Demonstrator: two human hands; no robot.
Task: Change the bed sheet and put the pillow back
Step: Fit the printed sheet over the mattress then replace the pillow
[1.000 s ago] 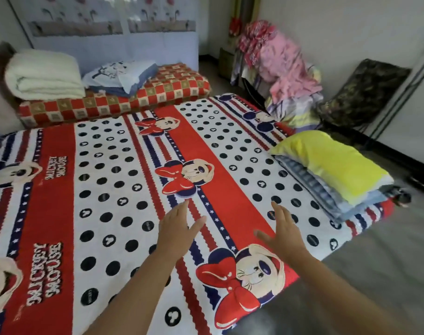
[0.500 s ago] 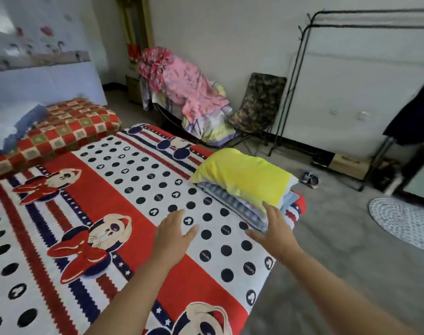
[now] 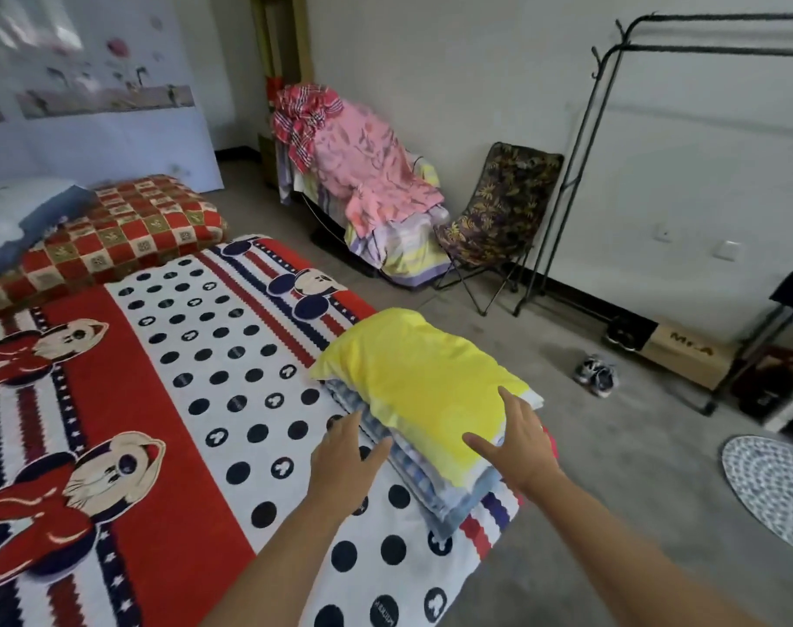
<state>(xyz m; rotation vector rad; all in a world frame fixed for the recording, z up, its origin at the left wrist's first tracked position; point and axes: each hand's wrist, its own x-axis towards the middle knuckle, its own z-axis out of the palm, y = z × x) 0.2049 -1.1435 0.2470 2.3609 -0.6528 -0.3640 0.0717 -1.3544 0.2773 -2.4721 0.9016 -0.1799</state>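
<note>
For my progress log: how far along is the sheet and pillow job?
Done, it seems: the cartoon sheet lies spread flat. In hand: the left hand and right hand, both open, reach the yellow pillow, which rests on folded blue cloth at the sheet's right edge. Left: lifting the pillow and putting it back in place.

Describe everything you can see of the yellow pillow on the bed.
The yellow pillow is soft, plump fabric with a pale band at its near end. It lies flat atop folded blue-striped cloth at the edge of the bed sheet. The right hand rests open on its near end; the left hand reaches beside the stack.
</note>
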